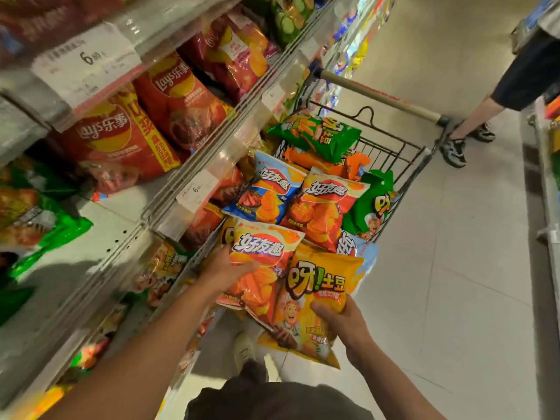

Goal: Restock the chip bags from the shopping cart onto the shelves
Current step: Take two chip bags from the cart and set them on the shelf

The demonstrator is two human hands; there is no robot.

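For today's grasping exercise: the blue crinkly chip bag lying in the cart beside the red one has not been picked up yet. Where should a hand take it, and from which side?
Take the blue crinkly chip bag by its near bottom edge, coming from above on the shelf side. It lies flat and face-up on the pile, and the red chip bag crowds its other side, so that edge looks freest for fingers to pinch.

Both my forearms are bare from the bottom of frame up to the wrists; no sleeves, watch or bands visible. Left hand and right hand are bare, no gloves or rings that I can make out. Dark grey-black garment at the bottom edge, soft fabric, no visible print. One light-coloured shoe shows below, pale off-white upper, rounded toe; details blurred.
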